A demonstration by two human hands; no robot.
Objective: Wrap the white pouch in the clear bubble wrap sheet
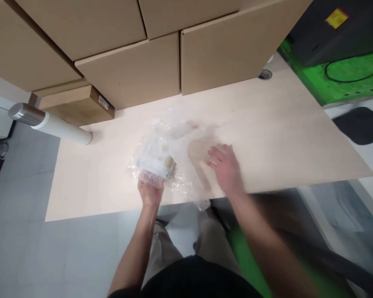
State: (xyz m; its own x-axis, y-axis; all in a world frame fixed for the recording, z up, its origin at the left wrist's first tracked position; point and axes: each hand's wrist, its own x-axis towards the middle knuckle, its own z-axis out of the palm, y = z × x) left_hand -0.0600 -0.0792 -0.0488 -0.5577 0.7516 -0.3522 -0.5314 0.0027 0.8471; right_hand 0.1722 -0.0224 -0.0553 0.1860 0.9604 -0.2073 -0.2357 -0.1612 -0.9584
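**Two hands on clear wrap at a pale worktop**

The left hand [149, 188] is closed around the near end of a white, flat object [157, 159] lying inside a sheet of clear plastic wrap [177, 153]; the film covers the fingers, so the grip is partly veiled. The right hand [225, 167] lies flat and released, fingers spread, pressing on the wrap just right of the white object. The picture is blurred here, and what the small yellowish spots on the object are cannot be told.

Both hands rest near the front edge of a light wooden table [282, 136], bare apart from the wrap. Beyond the hands, a row of brown cardboard boxes [136, 70] stands along the far side of the table. Far left of the left hand, a white roll with a metal end [49, 122] juts past the table's corner. Far right of the right hand sit a green and black machine [345, 62] and a dark chair seat [360, 124]. The grey floor [25, 248] shows below the left arm.
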